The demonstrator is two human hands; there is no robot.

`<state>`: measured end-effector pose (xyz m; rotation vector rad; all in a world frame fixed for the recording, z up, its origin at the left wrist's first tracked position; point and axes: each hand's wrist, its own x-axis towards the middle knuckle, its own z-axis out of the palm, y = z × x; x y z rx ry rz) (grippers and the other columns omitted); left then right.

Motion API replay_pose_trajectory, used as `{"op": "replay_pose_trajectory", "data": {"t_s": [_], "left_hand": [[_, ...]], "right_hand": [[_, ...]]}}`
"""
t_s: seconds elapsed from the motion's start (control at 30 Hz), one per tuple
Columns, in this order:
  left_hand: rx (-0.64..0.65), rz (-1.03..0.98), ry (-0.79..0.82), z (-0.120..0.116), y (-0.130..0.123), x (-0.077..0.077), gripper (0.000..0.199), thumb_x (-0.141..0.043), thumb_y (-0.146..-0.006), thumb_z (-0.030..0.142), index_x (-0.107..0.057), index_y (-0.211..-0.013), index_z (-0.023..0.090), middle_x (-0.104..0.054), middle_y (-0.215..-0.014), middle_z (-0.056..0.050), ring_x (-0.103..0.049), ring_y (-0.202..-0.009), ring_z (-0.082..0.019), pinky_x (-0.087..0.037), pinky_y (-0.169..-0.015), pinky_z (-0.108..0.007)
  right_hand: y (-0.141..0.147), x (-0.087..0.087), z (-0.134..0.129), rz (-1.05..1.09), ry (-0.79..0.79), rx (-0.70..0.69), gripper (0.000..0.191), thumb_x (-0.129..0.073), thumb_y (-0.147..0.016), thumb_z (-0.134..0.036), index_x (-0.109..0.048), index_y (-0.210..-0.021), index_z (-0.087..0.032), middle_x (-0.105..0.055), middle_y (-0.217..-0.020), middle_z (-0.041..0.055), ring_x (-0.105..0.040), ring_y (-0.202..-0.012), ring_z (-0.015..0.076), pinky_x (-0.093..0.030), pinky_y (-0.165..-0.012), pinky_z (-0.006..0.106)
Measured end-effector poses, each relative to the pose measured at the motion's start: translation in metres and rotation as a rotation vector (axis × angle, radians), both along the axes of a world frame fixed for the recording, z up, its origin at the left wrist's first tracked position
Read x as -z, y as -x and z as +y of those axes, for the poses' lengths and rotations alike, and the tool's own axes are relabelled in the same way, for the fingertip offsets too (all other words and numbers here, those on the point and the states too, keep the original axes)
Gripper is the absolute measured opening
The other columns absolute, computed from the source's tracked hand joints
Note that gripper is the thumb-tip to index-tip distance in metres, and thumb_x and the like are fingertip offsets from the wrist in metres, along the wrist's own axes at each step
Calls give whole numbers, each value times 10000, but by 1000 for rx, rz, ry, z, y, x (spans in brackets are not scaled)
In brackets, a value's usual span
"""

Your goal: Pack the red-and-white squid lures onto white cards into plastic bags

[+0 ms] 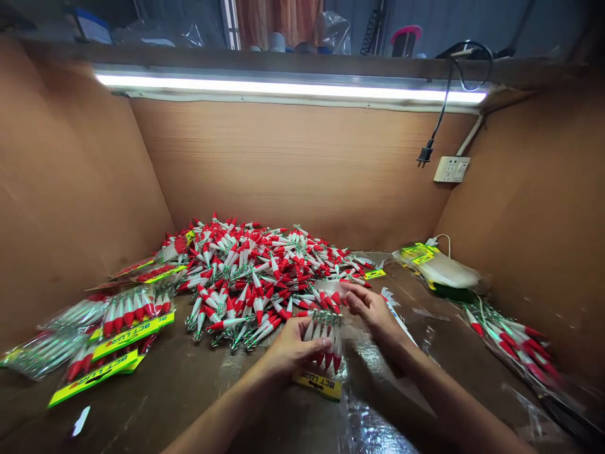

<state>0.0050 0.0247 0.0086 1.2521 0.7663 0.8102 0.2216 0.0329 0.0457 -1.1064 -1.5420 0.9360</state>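
Observation:
My left hand (297, 345) is closed round a clear bag of fishing lures (327, 340), thumb across its front. The lures inside stand side by side, red tips toward me and metal hooks at the far end. A yellow "BCT LURE" label (317, 384) is at the bag's near end. Just beyond the bag, my right hand (371, 309) has thumb and forefinger pinched together at a whitish translucent strip (327, 286). Whether this strip is joined to the bag, I cannot tell. Behind both hands spreads a big heap of loose red-and-white lures (255, 271).
Filled lure bags (127, 321) lie stacked at the left. On the right are a pile of clear bags with yellow labels (439, 268) and more lures (513, 340). A black plug (425, 154) hangs near a wall socket (452, 169). Wooden panels enclose three sides.

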Motion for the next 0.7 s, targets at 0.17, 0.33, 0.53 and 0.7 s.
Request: {"op": "replay_pose_trajectory", "data": {"t_s": [0.17,0.33,0.53,0.7], "left_hand": [[-31,-21,-124,3,-3,2,533,-853,-720,511,-731,-1051,111,-721,-900,-76,-649,-783,-204,-496,-718,-278],[-129,-22,-97,5,2,-5,465,-748,-826,550,-768,-942,100,-717,-832,-75,-614,-723,-179,-452,-659,-250],[-155,-83,13,4,8,2,525,-735,-818,601,-781,-952,95,-727,-757,-77,-619,-640,-172,-459,-644,-267],[-159,-96,16,8,5,7,591,-731,-798,640,-772,-1027,98,-746,-812,-94,-654,-688,-198,-466,-655,-272]], "right_hand": [[6,8,0,-35,150,-145,415,-746,-808,-550,-803,-875,-144,-740,-792,50,-608,-717,184,-439,-665,273],[11,15,-3,-47,215,-243,435,-760,-793,-555,-773,-723,-126,-587,-595,-6,-452,-582,115,-310,-558,243],[13,20,0,-7,316,-202,431,-799,-741,-560,-756,-755,-131,-591,-598,-4,-475,-558,118,-355,-557,244],[11,26,6,-37,309,-206,453,-784,-751,-567,-701,-662,-131,-560,-552,-12,-459,-513,103,-345,-518,236]]}}
